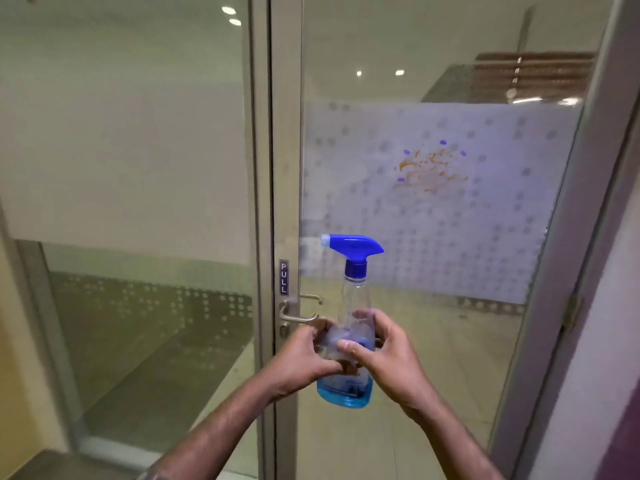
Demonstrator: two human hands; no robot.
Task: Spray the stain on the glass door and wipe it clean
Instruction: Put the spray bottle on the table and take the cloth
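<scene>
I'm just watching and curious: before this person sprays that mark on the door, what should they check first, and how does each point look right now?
1. Spray bottle held firmly: ok, left hand and right hand both grip its body.
2. Liquid in the bottle: ok, blue liquid sits at the bottom.
3. Finger on the trigger: not ok, both hands are low on the body.
4. Nozzle aimed at the orange stain: not ok, it points left, below the stain.
5. Cloth ready for wiping: cannot tell, none in view.
</scene>
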